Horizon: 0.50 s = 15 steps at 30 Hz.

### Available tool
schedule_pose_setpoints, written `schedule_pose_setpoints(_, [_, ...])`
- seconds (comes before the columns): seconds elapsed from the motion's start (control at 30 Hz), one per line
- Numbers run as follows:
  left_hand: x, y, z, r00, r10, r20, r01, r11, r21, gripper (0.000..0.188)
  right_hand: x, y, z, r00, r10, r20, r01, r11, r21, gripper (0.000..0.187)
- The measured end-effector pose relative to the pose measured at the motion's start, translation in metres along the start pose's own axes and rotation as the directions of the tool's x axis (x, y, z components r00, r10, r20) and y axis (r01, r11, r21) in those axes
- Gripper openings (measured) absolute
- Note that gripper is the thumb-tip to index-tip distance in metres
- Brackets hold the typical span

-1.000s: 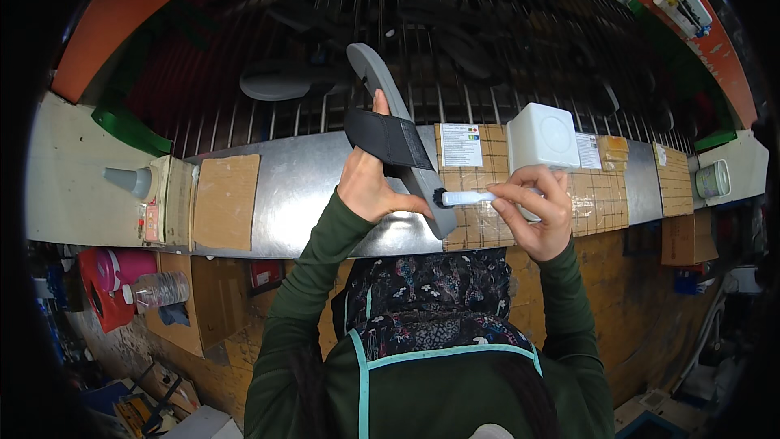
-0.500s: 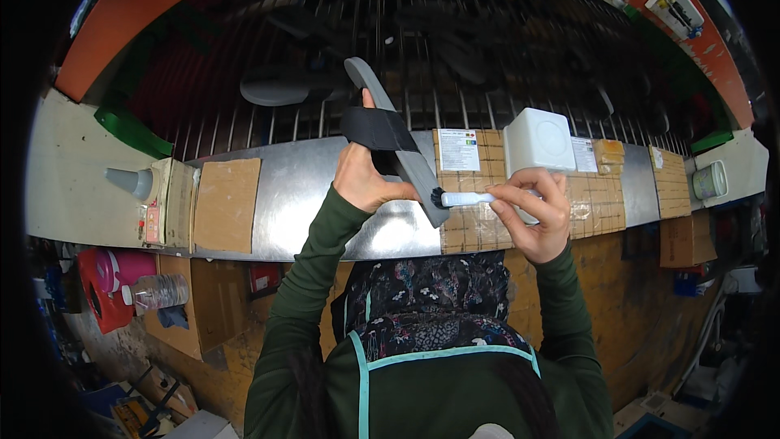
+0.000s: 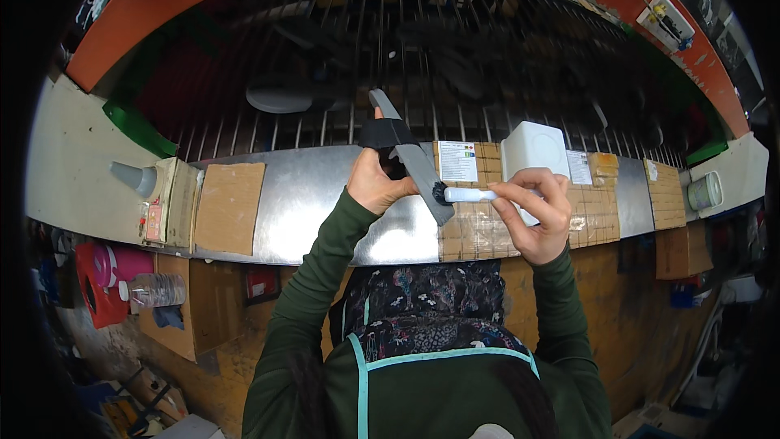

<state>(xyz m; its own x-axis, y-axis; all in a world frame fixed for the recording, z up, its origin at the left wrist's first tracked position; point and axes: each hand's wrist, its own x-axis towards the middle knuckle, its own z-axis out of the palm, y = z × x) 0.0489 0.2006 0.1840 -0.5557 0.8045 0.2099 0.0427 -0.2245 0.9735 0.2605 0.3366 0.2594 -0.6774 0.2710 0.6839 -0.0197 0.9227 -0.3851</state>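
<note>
A grey slide sandal with a wide black strap is held tilted on edge above the bench. My left hand is closed round it at the strap, thumb against the sole's side. In my right hand a small brush is pinched by its white handle. Its dark bristles touch the edge of the sole near the sandal's closer end. Just behind my right fingers stands a white squarish plastic container, partly covered by that hand.
Beyond the metal bench lies a rack of metal bars with other sandals in shadow. Cardboard lies at the left, and a tape-covered board on the right. A yellowish block and a grey cone stand farther out.
The sandal has turned and tipped in my left hand, its far end dropping lower and its sole looking narrower. The brush stays at its near end, shifted only slightly.
</note>
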Motion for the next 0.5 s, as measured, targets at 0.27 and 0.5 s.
schedule_pose_setpoints(0.27, [0.0, -0.007, 0.009, 0.994, -0.095, 0.055, 0.107, 0.957, -0.268, 0.088, 0.008, -0.001, -0.004, 0.999, -0.033, -0.03, 0.032, 0.999, -0.011, 0.025])
schedule_pose_setpoints(0.5, [0.001, -0.017, 0.007, 0.971, -0.115, 0.211, 0.182, 0.924, -0.335, 0.079, 0.014, -0.001, -0.006, 0.998, -0.051, -0.037, 0.051, 0.999, 0.006, 0.025])
